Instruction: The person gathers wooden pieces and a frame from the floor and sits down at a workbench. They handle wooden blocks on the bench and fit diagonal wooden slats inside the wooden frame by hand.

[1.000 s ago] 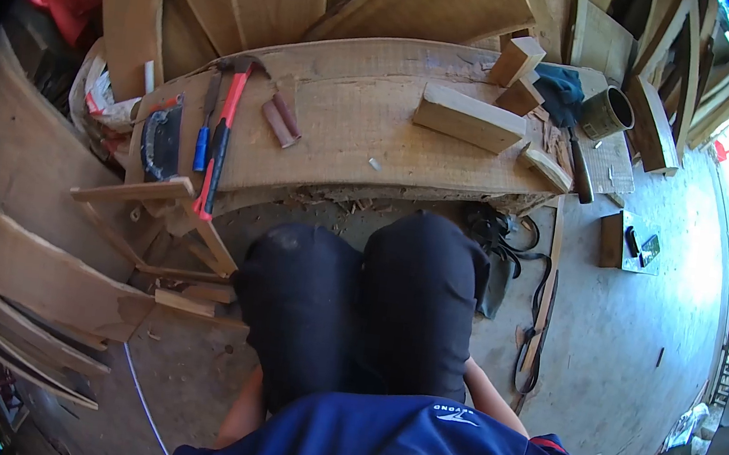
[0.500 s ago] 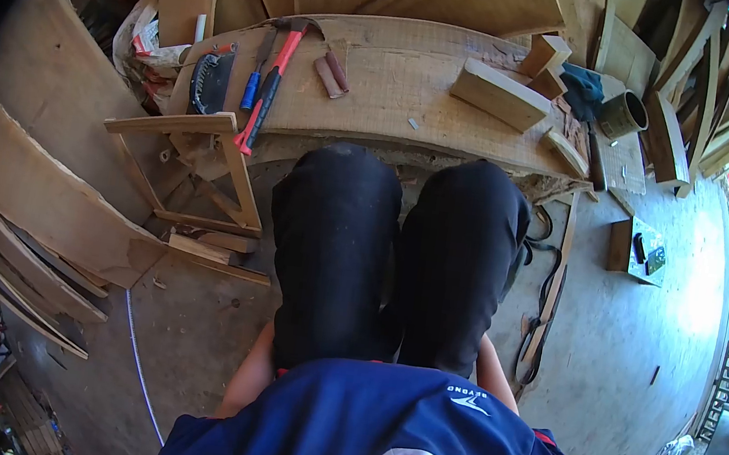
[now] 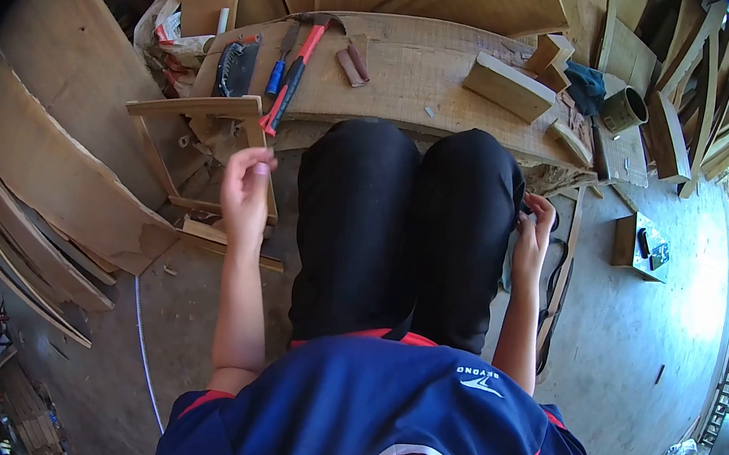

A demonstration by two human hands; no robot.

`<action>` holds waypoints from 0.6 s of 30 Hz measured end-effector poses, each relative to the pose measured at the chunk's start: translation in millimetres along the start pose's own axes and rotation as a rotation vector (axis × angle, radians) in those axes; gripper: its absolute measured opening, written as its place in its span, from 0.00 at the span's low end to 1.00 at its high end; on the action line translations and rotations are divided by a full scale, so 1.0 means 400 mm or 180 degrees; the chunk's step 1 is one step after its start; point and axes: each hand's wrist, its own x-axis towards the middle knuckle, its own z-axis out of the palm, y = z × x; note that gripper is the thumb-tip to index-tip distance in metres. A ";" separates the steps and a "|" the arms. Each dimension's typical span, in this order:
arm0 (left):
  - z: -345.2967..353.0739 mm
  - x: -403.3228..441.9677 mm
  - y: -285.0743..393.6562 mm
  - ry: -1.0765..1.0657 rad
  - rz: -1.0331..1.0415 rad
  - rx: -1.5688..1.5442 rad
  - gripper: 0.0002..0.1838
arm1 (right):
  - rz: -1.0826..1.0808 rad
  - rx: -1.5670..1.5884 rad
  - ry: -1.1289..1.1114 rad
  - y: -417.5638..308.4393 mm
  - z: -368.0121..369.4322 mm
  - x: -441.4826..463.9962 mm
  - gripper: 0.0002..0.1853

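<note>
My left hand point(image 3: 247, 190) is raised left of my knees, in front of a small wooden frame point(image 3: 193, 106). Its fingers curl loosely, and I see nothing in them. Just beyond it lies a hammer point(image 3: 294, 82) with a red and black handle, its end overhanging the bench edge. Beside my right knee is my right hand point(image 3: 533, 239), fingers bent and partly spread, with no object visible in it. A blue-handled chisel point(image 3: 277, 71) rests left of the hammer, and two reddish-brown pieces point(image 3: 353, 66) lie to its right.
The wooden bench point(image 3: 403, 59) spans the area before my knees. On it are a black brush-like tool point(image 3: 237, 68), a wood block point(image 3: 509, 88) and a round tin point(image 3: 625, 110). Planks lean behind and left. A box point(image 3: 641, 247) and a black strap point(image 3: 553, 287) are at right.
Both hands have come up from beside my hips, the left towards the wooden frame and the right to my right knee. The view has shifted slightly, and my knees are closer to the bench.
</note>
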 end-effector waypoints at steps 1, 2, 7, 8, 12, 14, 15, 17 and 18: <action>0.010 -0.003 0.009 -0.0211 -0.0080 0.0041 0.08 | -0.0044 -0.0126 -0.0151 -0.040 0.004 -0.010 0.14; 0.022 -0.011 0.018 -0.0422 -0.0161 0.0076 0.09 | -0.0091 -0.0259 -0.0301 -0.069 0.011 -0.023 0.15; 0.087 -0.141 0.122 -0.0846 0.0515 0.1550 0.33 | 0.0013 -0.0005 -0.0271 -0.087 -0.009 -0.131 0.29; 0.090 -0.172 0.133 -0.0913 0.0481 0.1518 0.33 | -0.0137 -0.0217 -0.0144 -0.079 -0.014 -0.155 0.31; 0.079 -0.261 0.164 -0.0649 0.0670 0.1672 0.43 | -0.0595 -0.0997 0.0003 -0.104 -0.028 -0.238 0.30; 0.056 -0.282 0.176 -0.0595 0.0580 0.1558 0.44 | -0.0555 -0.0924 0.0101 -0.111 -0.024 -0.256 0.28; 0.046 -0.289 0.186 -0.0604 0.0481 0.1318 0.43 | -0.0726 -0.0674 0.0154 -0.112 -0.022 -0.259 0.28; 0.027 -0.304 0.209 -0.0492 0.0388 0.1110 0.43 | -0.0856 -0.0228 0.0234 -0.128 -0.029 -0.272 0.27; 0.013 -0.306 0.211 -0.0402 0.0420 0.1097 0.43 | -0.0839 -0.0232 0.0233 -0.139 -0.036 -0.278 0.27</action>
